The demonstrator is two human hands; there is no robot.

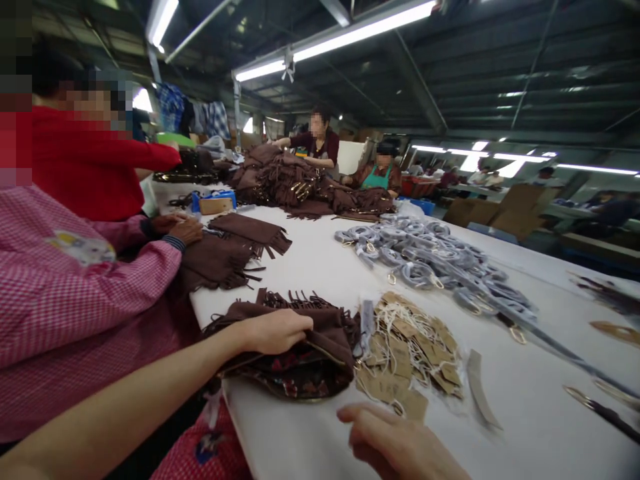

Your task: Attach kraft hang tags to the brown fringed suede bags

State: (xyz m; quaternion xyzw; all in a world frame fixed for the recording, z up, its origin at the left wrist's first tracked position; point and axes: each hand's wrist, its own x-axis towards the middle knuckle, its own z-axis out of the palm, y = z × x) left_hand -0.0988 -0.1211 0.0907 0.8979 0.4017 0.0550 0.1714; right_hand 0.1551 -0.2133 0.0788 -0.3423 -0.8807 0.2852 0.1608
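RIGHT HAND BLURRED, EDGES CROPPED

Right hand [387, 440] was smeared, cut off at the near edge. Left hand [277, 332] and its forearm [150, 393] covered part of the brown bag [333, 330]; forearm ran out near left. Any print on the tags [393, 393] was too small to read. Dark strap [613, 421] was clipped right. Far-right workers [546, 177] were indistinct.

Brown bag [333, 332], red-patterned dark lining [306, 385], tan tags [395, 360], pink-checked sleeve [143, 283]
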